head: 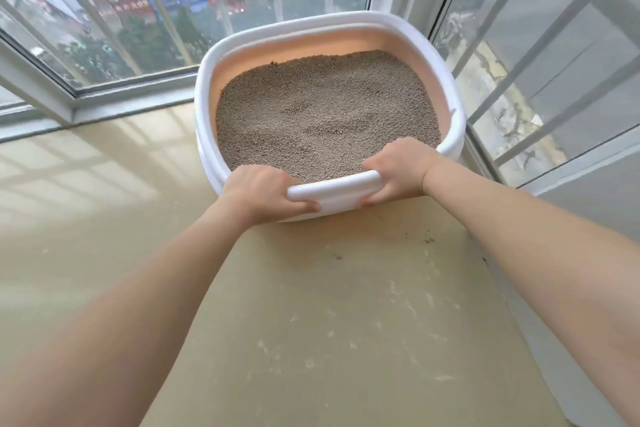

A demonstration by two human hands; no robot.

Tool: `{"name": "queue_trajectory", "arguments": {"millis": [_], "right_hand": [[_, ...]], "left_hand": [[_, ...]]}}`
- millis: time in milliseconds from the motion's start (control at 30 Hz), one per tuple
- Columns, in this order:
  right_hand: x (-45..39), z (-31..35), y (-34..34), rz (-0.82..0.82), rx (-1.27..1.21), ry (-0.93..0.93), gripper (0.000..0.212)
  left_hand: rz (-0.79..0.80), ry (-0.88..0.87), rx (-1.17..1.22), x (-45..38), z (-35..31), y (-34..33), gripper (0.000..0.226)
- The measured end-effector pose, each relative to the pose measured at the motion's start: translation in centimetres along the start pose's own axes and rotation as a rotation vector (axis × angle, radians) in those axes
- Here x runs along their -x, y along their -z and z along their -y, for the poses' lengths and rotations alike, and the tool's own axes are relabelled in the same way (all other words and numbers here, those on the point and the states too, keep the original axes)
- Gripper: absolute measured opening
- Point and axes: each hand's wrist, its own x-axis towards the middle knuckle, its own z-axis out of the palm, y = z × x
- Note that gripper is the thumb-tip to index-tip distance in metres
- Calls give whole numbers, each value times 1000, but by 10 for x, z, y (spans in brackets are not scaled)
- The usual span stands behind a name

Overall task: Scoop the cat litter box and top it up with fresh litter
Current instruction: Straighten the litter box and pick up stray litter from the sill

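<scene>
Both hands clasp the near rim of the white litter box: left hand at 7 o'clock, right hand at 5. Grey litter fills it. It sits on a beige floor in a corner of barred windows.

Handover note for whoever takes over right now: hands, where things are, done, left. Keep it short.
Left hand: grips the near rim of the litter box, fingers curled over the edge.
Right hand: grips the same rim, just to the right.
Box sits on the beige floor in the window corner, filled with grey-brown litter, surface uneven with shallow dents.
A few stray grains lie on the floor near the box.
Done: cannot tell whether scooping or topping up has happened.
Left: no scoop or fresh litter bag in view; find both.
</scene>
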Motion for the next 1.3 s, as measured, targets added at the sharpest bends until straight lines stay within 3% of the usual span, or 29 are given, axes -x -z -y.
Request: {"name": "queue_trajectory", "arguments": {"millis": [167, 267, 367, 433, 467, 600, 733, 800, 933, 1067, 1167, 1300], "right_hand": [[5, 5, 0, -16, 37, -56, 59], [10, 10, -3, -59, -6, -159, 64], [27, 24, -30, -402, -96, -259, 71], [47, 55, -46, -647, -270, -390, 67], [58, 75, -53, -756, -408, -450, 62], [86, 156, -74, -980, -1021, -678, 45], [94, 195, -94, -1047, -2512, -770, 47], [99, 203, -109, -1046, -2951, -726, 57], [100, 213, -134, -1090, -3186, -496, 64], [98, 210, -138, -1091, -3254, -354, 67], [97, 211, -144, -1054, -3280, -355, 67], [97, 210, -142, -1052, -3292, -374, 66]], "left_hand": [[-48, 42, -38, 3, -2, -6, 71], [-133, 22, 74, 7, -1, -11, 57], [-489, -94, 214, 21, -14, -23, 57], [-764, -139, 297, 42, -34, -32, 48], [-828, -166, 319, 53, -45, -39, 41], [-670, -220, 408, 79, -67, -89, 35], [-439, -71, 539, 74, -68, -129, 39], [-369, -2, 587, 69, -71, -138, 45], [-339, 23, 641, 58, -73, -140, 49], [-409, -82, 647, 48, -73, -140, 29], [-427, -185, 627, 43, -75, -140, 14], [-457, -263, 625, 38, -79, -138, 23]]}}
